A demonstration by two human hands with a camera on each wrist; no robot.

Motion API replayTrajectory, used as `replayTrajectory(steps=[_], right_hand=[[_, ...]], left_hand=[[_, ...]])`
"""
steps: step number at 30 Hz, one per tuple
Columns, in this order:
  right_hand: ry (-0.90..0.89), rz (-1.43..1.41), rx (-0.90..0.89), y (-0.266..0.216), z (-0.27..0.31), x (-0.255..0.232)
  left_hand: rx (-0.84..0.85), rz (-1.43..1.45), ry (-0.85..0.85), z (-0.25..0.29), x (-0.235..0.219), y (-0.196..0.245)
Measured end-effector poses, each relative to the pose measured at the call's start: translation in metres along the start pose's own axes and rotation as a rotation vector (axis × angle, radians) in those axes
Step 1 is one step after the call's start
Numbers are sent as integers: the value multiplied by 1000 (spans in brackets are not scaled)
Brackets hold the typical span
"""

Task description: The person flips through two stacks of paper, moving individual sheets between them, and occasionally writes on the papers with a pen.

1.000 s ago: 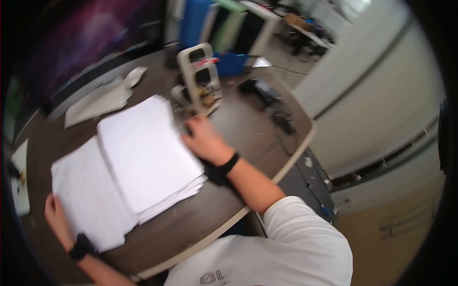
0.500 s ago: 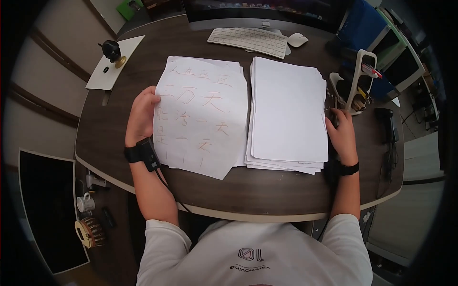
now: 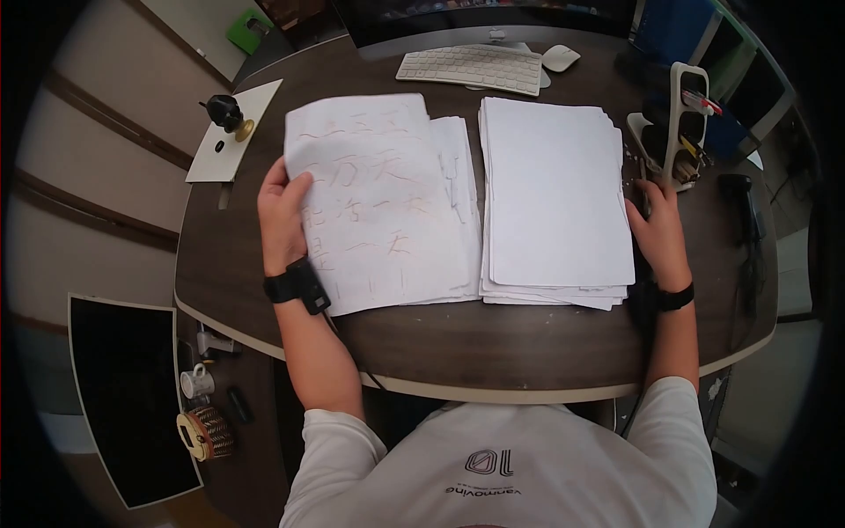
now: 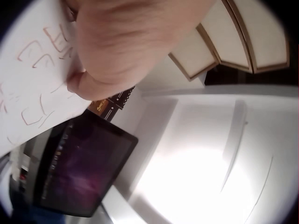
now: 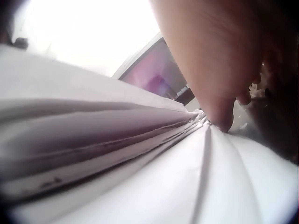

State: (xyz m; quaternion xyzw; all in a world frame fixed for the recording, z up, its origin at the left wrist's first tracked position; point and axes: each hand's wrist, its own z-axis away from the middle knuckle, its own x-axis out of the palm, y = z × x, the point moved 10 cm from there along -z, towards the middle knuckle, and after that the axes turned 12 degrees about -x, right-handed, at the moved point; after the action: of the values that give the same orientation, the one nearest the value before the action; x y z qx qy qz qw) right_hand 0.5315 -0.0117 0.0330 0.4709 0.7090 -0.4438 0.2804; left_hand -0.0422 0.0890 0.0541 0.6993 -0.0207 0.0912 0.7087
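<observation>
In the head view my left hand [image 3: 282,216] pinches the left edge of a sheet of paper [image 3: 374,211], thumb on top and fingers beneath. Reddish handwritten characters run in rows across the sheet, which is raised and slightly tilted over more papers [image 3: 458,167]. The left wrist view shows my thumb over the written side of the sheet. To its right lies a thick stack of blank white paper [image 3: 559,194]. Beside that stack's right edge rests my right hand [image 3: 660,233], relaxed, its thumb at the paper. In the right wrist view the stack's layered sheets [image 5: 117,140] run up to my thumb.
A white keyboard [image 3: 471,69] and mouse [image 3: 561,59] lie behind the papers, below a monitor. Just past my right hand stands a white holder [image 3: 676,114] with pens. A black handheld device [image 3: 738,194] with a cable lies farther right. The desk's front edge [image 3: 528,394] is close to me.
The head view has swung from the right to face the desk. The written sheet has risen and tilted at my left hand, uncovering papers on its right. My right hand stays beside the blank stack.
</observation>
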Motion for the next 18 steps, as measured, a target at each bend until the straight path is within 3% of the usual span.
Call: replayTrajectory(steps=[1, 3, 4, 6, 9, 10, 11, 13, 15, 17, 18], right_hand=[[61, 26, -72, -5, 0, -6], [104, -43, -17, -25, -7, -25], [141, -110, 31, -33, -11, -34], [208, -223, -18, -48, -11, -47], [306, -405, -123, -70, -5, -56], [301, -459, -223, -83, -3, -57], [298, -512, -322, -96, -1, -57], [161, -637, -310, -104, 2, -43], [102, -668, -382, -116, 5, -40], [-13, -864, -379, -127, 7, -33], [-88, -1081, -299, -129, 10, -22]], left_hand=[[20, 143, -126, -2, -9, 3], [37, 542, -181, 10, -24, 9], [41, 538, -185, 13, -28, 10], [-17, 768, -459, 19, -16, 13], [-3, 688, -482, 7, -27, 2], [64, 793, -627, 3, -16, 17], [57, 787, -636, 3, -8, 14], [-134, 1250, -674, 9, 41, -1], [-250, 1145, -605, 19, 85, -17], [-180, 515, -440, 33, 123, -22], [-169, 451, -408, 45, 148, -22]])
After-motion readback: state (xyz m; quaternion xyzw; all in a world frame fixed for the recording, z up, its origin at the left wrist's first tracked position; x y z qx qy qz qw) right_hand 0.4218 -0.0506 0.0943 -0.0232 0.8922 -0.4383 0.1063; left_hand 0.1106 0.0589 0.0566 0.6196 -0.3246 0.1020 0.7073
